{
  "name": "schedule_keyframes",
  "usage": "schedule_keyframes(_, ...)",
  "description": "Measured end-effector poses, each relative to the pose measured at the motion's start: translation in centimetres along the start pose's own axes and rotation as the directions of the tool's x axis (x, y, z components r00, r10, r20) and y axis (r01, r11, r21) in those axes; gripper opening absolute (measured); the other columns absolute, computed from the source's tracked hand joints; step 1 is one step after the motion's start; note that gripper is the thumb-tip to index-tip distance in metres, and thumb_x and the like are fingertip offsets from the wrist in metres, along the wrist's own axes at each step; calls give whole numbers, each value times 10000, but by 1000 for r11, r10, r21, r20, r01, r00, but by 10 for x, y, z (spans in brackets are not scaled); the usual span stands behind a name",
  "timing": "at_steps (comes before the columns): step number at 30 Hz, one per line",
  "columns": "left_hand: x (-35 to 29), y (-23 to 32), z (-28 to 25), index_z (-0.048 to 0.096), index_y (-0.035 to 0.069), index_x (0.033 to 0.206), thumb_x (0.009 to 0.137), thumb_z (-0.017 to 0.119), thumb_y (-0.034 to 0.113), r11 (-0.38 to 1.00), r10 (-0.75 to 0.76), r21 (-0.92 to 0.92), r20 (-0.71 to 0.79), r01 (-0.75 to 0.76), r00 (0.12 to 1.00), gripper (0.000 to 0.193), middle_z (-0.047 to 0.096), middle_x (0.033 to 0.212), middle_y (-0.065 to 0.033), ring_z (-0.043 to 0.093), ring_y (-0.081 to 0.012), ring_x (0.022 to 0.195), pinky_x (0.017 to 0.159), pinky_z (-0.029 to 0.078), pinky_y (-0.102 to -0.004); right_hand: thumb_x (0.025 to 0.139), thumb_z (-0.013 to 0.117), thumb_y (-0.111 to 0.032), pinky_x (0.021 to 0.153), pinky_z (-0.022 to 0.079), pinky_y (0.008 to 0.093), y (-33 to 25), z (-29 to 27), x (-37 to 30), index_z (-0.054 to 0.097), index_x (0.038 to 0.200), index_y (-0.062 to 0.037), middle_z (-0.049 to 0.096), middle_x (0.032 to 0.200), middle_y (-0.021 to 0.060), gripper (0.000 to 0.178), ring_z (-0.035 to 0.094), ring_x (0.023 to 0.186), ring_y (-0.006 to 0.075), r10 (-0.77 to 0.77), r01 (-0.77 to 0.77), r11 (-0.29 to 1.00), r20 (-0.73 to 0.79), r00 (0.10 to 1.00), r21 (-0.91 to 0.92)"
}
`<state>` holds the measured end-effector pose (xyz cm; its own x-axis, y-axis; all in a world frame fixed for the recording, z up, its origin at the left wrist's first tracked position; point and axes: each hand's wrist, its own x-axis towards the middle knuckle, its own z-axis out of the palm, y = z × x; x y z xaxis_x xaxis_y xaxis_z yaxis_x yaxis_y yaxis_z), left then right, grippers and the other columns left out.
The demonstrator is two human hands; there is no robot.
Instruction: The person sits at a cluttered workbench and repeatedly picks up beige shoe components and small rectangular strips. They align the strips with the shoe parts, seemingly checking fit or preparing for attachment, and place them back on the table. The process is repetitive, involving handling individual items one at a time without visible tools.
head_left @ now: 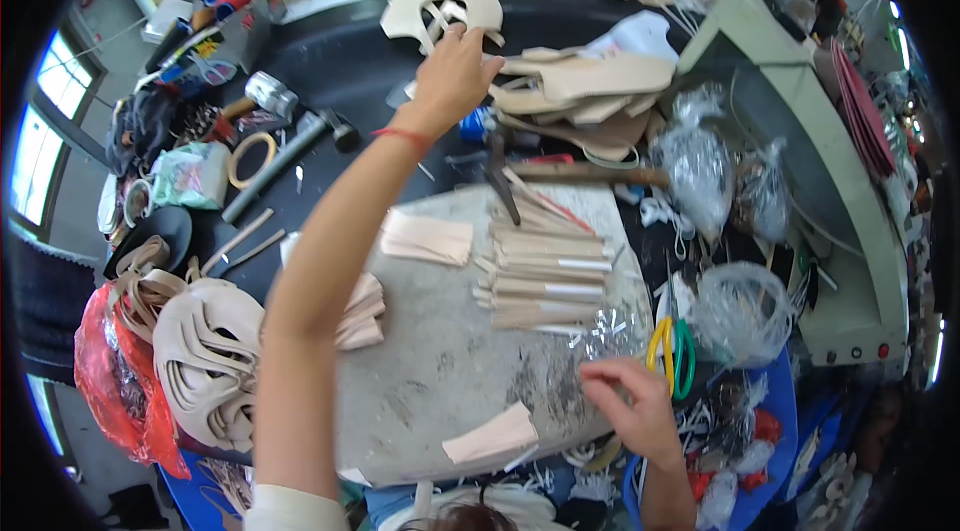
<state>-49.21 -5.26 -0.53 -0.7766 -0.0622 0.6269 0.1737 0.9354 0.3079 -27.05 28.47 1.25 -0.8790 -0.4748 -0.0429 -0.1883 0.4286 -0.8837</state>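
My left arm stretches across to the far side, where my left hand (457, 76) has its fingers closed at the near edge of a beige leather cutout (408, 13) with slots. Low on the right, my right hand (635, 409) is curled with the fingertips close together; anything in them is too small to tell. Just above it lies crinkled clear plastic (605, 333). Beside that are scissors (672, 361) with yellow and green handles. Beige strips (545, 276) lie in a row on the grey board (440, 371), with small pale stacks (427, 237) to their left and a few pieces (490, 434) near the front edge.
A hammer (285, 156) and a tape roll (252, 159) lie left. Slotted beige pieces (205, 361) sit by a red bag (118, 381). Stacked leather (595, 86) is at the back. Plastic bags (697, 166) and a pale green machine frame (745, 36) stand right.
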Motion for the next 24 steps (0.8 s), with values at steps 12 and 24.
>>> schedule_keyframes(12, -294, 175, -155, 463, 18, 1310, 827, 568, 146, 914, 403, -284, 583, -288, 705, 510, 474, 1348, -163, 421, -290, 1293, 1084, 320, -431, 748, 627, -45, 776, 421, 356, 21, 36, 58, 657, 965, -40, 583, 915, 50, 219, 540, 893, 236, -638, 529, 594, 46, 769, -606)
schedule_keyframes(24, -294, 154, -180, 576, 29, 1143, 750, 620, 58, 935, 185, -351, 345, -56, 920, 397, 556, 1188, -154, 521, -333, 1159, 977, 433, -409, 776, 581, 17, 801, 416, 398, 20, 51, 53, 584, 1082, -65, 553, 926, 101, 317, 545, 858, 283, -669, 466, 587, -72, 739, -662)
